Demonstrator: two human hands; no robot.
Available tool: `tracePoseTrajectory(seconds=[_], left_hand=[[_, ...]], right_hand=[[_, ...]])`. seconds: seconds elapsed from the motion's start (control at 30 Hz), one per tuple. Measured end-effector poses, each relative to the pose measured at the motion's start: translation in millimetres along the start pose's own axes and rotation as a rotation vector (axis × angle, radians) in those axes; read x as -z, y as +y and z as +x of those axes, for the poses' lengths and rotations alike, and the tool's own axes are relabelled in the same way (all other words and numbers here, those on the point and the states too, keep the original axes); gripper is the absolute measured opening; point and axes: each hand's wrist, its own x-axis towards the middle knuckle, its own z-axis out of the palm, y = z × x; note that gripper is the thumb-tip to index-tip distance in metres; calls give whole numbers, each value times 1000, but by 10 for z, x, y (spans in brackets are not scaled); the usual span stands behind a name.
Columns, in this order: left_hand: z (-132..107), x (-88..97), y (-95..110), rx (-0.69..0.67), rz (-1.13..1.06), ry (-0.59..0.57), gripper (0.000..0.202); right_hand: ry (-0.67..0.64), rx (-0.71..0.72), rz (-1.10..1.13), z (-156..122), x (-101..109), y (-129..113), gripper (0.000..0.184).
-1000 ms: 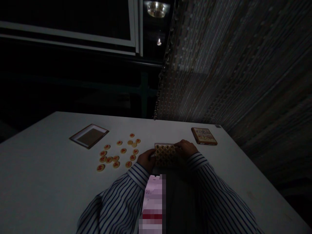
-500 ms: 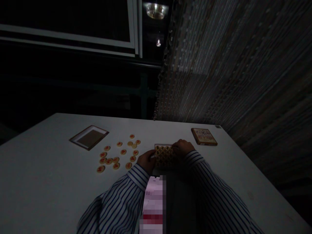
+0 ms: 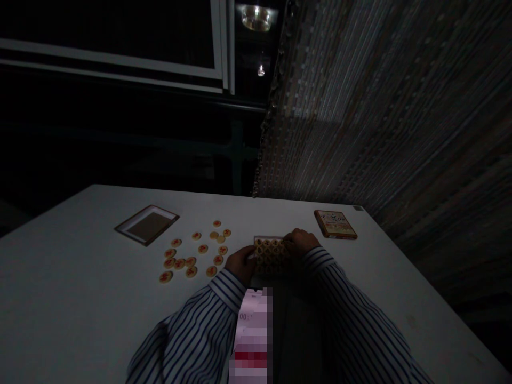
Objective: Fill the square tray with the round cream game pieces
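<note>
In front of me is a small open box point(image 3: 262, 237) with rows of round Chinese chess pieces point(image 3: 272, 250), their marks dark. Its left side is in the grip of my left hand point(image 3: 241, 265), thumb along the edge. My right hand point(image 3: 302, 242) has its fingers curled over the far right corner; its fingertips are partly hidden in the gloom. Loose Chinese chess pieces with red marks point(image 3: 202, 249) lie scattered left of my left hand, and a couple of blank-faced ones point(image 3: 214, 235) are among them.
An upturned box lid point(image 3: 148, 224) rests at the far left of the white table point(image 3: 88, 277). Toward the right back lies a printed box point(image 3: 335, 224). A lit phone screen point(image 3: 251, 330) is below my hands. Beyond the right edge hangs a string curtain point(image 3: 320, 117).
</note>
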Motion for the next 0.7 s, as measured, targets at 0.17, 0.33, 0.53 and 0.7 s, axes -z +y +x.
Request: tracePoseTrajectory(seconds=[0.17, 0.33, 0.53, 0.7], left_hand=[[-2, 23, 9, -11, 28, -28, 33], [-10, 35, 25, -21, 8, -28, 34], [7, 2, -35, -33, 12, -29, 33], [6, -3, -36, -42, 6, -14, 32]], right_hand=[[-6, 5, -2, -1, 18, -7, 30], [-25, 13, -10, -16, 45, -13, 31], [-67, 8, -22, -8, 84, -28, 31], [-78, 1, -22, -1, 90, -35, 31]])
